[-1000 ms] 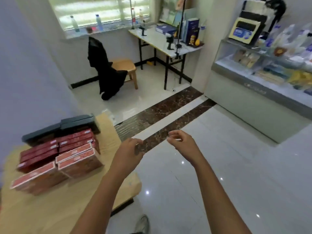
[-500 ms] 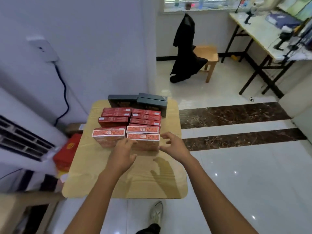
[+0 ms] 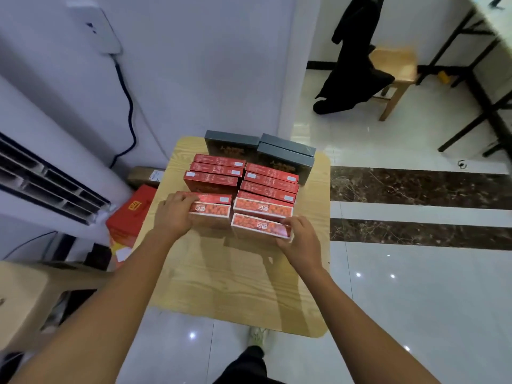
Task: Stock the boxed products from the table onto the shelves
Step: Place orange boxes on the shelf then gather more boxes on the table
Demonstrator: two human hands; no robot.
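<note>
The left hand (image 3: 176, 214) curls its fingers over the left end of the near flat red cardboard box (image 3: 213, 210). The right hand (image 3: 303, 239) grips the right end of the red twin box (image 3: 260, 228) (both lie longways, side to side) on the pale wooden table (image 3: 243, 286). Each hand is nearest its own box.

I see white characters on the near red boxes (image 3: 261, 228) and a yellow label (image 3: 135, 204) on the red bag (image 3: 126, 223), none readable.

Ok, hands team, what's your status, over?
Left hand grips left front red box. Right hand grips right front red box. Both on the table. More red boxes close behind, nothing on top.
</note>
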